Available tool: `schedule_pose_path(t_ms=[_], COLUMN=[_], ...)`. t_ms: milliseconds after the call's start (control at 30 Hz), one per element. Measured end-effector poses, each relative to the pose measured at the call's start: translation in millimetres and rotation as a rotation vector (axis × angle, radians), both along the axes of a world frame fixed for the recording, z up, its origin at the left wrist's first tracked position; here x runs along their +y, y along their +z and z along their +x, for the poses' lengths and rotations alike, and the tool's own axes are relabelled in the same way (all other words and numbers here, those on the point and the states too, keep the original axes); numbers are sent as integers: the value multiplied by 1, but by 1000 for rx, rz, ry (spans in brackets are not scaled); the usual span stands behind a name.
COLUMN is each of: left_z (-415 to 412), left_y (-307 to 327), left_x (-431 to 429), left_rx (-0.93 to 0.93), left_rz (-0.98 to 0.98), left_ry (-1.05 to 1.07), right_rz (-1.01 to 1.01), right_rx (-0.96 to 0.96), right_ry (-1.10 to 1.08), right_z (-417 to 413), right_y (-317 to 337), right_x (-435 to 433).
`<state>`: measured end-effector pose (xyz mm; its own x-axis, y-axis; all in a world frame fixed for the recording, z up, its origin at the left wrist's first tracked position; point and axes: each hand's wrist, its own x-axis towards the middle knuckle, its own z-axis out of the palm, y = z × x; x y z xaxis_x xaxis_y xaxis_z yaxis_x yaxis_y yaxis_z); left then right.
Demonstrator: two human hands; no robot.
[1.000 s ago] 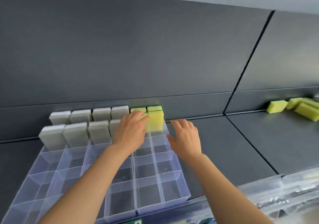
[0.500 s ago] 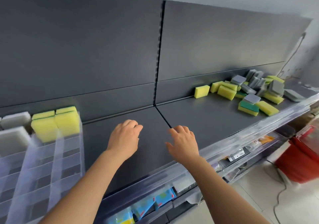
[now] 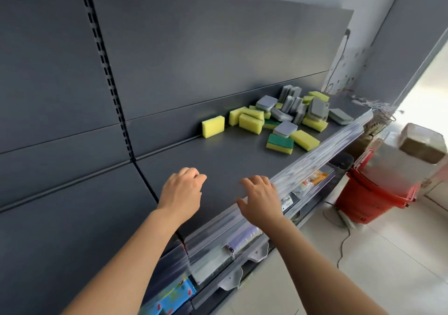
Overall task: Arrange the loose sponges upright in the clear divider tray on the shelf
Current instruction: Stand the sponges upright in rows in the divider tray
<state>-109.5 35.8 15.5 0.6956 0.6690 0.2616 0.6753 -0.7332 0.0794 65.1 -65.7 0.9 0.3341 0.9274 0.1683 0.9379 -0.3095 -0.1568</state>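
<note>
Sponges [image 3: 286,118] lie in a loose heap on the shelf [image 3: 218,159], toward its right end and close to its back wall. Yellow and grey ones are jumbled together, some flat, some tilted or on edge against their neighbours. One yellow sponge [image 3: 213,126] stands on its long edge further left along the shelf, against the back wall and clear of the heap. A green-topped sponge [image 3: 280,143] lies flat nearer the shelf's front edge, and a flat grey sponge [image 3: 340,116] sits at the shelf's far right end. Both hands hover over the bare middle stretch of the shelf, well apart from every sponge, and neither holds anything. The left hand [image 3: 181,193] is palm down with its fingers loosely curled under. The right hand [image 3: 260,199] is palm down at the shelf's front edge, its fingers relaxed and slightly spread; whether it touches that edge cannot be told. A clear strip [image 3: 315,154] runs along the shelf's front edge. Under the shelf a lower level holds packets [image 3: 169,295], too blurred to make out. Red baskets [image 3: 373,196] stand stacked on the tiled floor [image 3: 363,278] past the shelf's right end, and a cable [image 3: 344,242] trails across the floor near them.
</note>
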Motion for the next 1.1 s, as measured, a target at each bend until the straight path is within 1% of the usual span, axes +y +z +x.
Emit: schedule_pose_path(t_ms=[500,800,933,1033,1100], left_z=[213,314,336,346,352], left_y=[-16,-36,-45,-48,-48], left_x=[89,99,98,94,91], left_rx=[-38,27,64,77,75], left_rz=[-78,-123,-135,-142,-181], left_ry=[-194,-298,-277,-187,-121], right_rz=[-27,-19,-35,-58,-49], right_rx=[-19,-7,31,84,94], right_ry=[-217,-359,-377,-365,-351], right_z=[188,274,305,322,332], right_y=[-5,-18,-25,-27,-26], right_x=[75,93,101,108,113])
